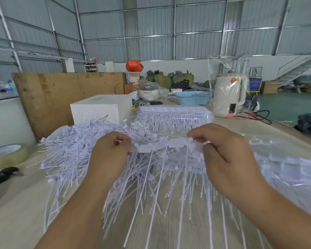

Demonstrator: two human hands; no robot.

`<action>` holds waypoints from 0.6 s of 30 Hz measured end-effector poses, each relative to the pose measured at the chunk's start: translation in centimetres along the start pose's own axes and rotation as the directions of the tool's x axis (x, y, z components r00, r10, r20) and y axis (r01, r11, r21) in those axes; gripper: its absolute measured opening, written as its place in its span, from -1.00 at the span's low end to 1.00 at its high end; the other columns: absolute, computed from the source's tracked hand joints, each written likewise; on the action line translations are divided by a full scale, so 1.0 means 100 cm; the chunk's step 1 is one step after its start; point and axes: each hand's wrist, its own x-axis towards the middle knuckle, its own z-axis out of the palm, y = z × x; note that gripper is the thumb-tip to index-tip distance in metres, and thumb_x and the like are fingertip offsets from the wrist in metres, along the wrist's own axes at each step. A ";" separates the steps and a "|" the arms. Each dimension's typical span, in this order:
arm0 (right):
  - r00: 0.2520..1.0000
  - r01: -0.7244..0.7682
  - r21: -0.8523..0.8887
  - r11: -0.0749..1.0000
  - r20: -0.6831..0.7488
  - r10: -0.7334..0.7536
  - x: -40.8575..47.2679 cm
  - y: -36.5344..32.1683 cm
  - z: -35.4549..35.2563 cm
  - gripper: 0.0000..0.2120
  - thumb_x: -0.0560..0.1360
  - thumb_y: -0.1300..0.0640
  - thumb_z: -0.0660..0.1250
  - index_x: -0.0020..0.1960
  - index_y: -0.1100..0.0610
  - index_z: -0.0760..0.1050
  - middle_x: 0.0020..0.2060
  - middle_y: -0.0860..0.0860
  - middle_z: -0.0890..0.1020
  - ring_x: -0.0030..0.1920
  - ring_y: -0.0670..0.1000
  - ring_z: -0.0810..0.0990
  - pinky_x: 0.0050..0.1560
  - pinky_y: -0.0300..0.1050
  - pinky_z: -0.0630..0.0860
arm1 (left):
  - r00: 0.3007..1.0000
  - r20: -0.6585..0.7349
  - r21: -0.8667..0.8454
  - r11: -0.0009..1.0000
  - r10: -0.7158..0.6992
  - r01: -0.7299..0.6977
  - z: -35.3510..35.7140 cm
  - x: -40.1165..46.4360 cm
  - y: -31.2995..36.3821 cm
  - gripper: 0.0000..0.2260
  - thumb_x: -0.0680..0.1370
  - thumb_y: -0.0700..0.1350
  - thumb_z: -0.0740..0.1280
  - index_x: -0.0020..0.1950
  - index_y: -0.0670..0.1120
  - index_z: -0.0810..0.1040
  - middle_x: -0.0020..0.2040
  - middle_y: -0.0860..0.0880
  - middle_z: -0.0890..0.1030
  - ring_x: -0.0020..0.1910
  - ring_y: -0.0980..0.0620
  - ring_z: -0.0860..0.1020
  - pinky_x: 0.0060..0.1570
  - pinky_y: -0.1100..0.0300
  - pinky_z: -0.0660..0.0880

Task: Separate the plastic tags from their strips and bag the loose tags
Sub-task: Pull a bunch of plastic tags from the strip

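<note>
Fingers [196,138] of my right hand [228,155] pinch the right end of a strip of white plastic tags [162,146]; left hand [109,151] pinches the left end, fingers curled round it. Strip held level above the table [16,221], heads along the top, long tails hanging down toward me.

Handling, my read: featherweight, thin springy plastic, tails flex and snag on each other. Joints between heads look like the weak point, so grip on the flat heads, close to the joint, and twist or snap there. Pulling by the tails would likely just bend them. Smooth plastic, probably slick.

Loose tag pile [72,146] sits just beyond, to the left. Bagged strips [176,117] farther back in clear film; more strips [285,164] lie to the right. Tape roll [7,155] at near left, white box [101,108] behind the pile, kettle [230,94] far right.
</note>
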 end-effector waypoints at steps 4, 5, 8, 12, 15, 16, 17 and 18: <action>0.996 0.012 0.032 0.999 0.088 -0.015 -0.004 -0.006 0.003 -0.67 0.58 -0.01 0.11 -0.21 0.14 0.49 -0.51 -0.04 0.37 -0.49 -0.08 0.36 -0.43 -0.18 0.26 | 0.996 0.061 -0.027 0.997 0.072 -0.070 0.011 -0.013 0.008 -0.79 0.56 -0.16 0.28 -0.22 0.07 0.60 -0.37 0.08 0.63 -0.53 0.19 0.49 -0.40 0.19 0.37; 0.995 0.001 -0.022 1.000 0.099 0.002 -0.003 -0.004 0.002 -0.62 0.59 -0.09 0.10 -0.26 0.11 0.44 -0.55 -0.04 0.33 -0.52 -0.05 0.32 -0.44 -0.17 0.23 | 0.993 0.072 -0.026 0.996 0.088 -0.087 0.013 -0.016 0.010 -0.77 0.57 -0.16 0.28 -0.23 0.08 0.60 -0.38 0.09 0.62 -0.52 0.19 0.51 -0.40 0.19 0.36; 0.986 -0.083 -0.187 0.979 0.125 0.107 0.005 0.001 -0.008 -0.60 0.58 -0.10 0.15 -0.34 0.10 0.39 -0.60 -0.06 0.31 -0.53 -0.04 0.30 -0.46 -0.18 0.22 | 0.991 0.103 -0.139 0.988 0.082 -0.067 0.016 -0.019 0.014 -0.80 0.55 -0.15 0.33 -0.25 0.04 0.62 -0.41 0.05 0.58 -0.55 0.17 0.49 -0.50 0.27 0.35; 0.987 0.072 -0.393 0.917 0.160 -0.009 0.012 -0.005 -0.026 -0.61 0.59 -0.11 0.10 -0.29 0.07 0.45 -0.53 -0.05 0.39 -0.46 0.00 0.39 -0.43 -0.12 0.34 | 0.962 0.263 -0.381 0.924 0.073 0.034 0.013 -0.023 0.022 -0.88 0.45 -0.19 0.44 -0.28 -0.01 0.64 -0.44 -0.02 0.49 -0.57 0.07 0.35 -0.55 0.33 0.29; 0.967 0.230 -0.379 0.896 0.194 -0.166 0.014 -0.010 -0.034 -0.66 0.58 -0.05 0.14 -0.35 0.02 0.29 -0.51 -0.08 0.28 -0.46 0.03 0.33 -0.46 -0.07 0.34 | 0.910 0.407 -0.465 0.876 0.082 0.130 0.015 -0.025 0.024 -0.92 0.32 -0.17 0.47 -0.21 -0.03 0.67 -0.46 -0.05 0.44 -0.58 0.04 0.31 -0.55 0.33 0.27; 0.957 0.259 -0.403 0.878 0.233 -0.175 0.014 -0.010 -0.033 -0.67 0.58 -0.05 0.13 -0.33 0.01 0.28 -0.48 -0.08 0.29 -0.42 0.04 0.35 -0.43 -0.07 0.35 | 0.902 0.426 -0.474 0.867 0.072 0.154 0.016 -0.026 0.023 -0.90 0.31 -0.18 0.47 -0.20 -0.04 0.68 -0.47 -0.05 0.43 -0.58 0.05 0.31 -0.55 0.33 0.27; 0.949 0.266 -0.445 0.855 0.275 -0.152 0.015 -0.009 -0.032 -0.68 0.60 -0.05 0.12 -0.31 0.00 0.28 -0.44 -0.08 0.31 -0.36 0.04 0.38 -0.39 -0.07 0.36 | 0.903 0.425 -0.483 0.859 0.062 0.169 0.017 -0.026 0.023 -0.86 0.28 -0.22 0.50 -0.21 -0.04 0.68 -0.48 -0.05 0.42 -0.59 0.06 0.31 -0.56 0.34 0.27; 0.944 0.255 -0.488 0.835 0.312 -0.106 0.014 -0.008 -0.030 -0.71 0.60 -0.03 0.12 -0.28 0.00 0.28 -0.39 -0.08 0.35 -0.30 0.04 0.40 -0.34 -0.08 0.37 | 0.908 0.415 -0.491 0.854 0.057 0.171 0.017 -0.026 0.022 -0.87 0.26 -0.20 0.51 -0.22 -0.05 0.68 -0.48 -0.05 0.42 -0.59 0.06 0.32 -0.57 0.34 0.28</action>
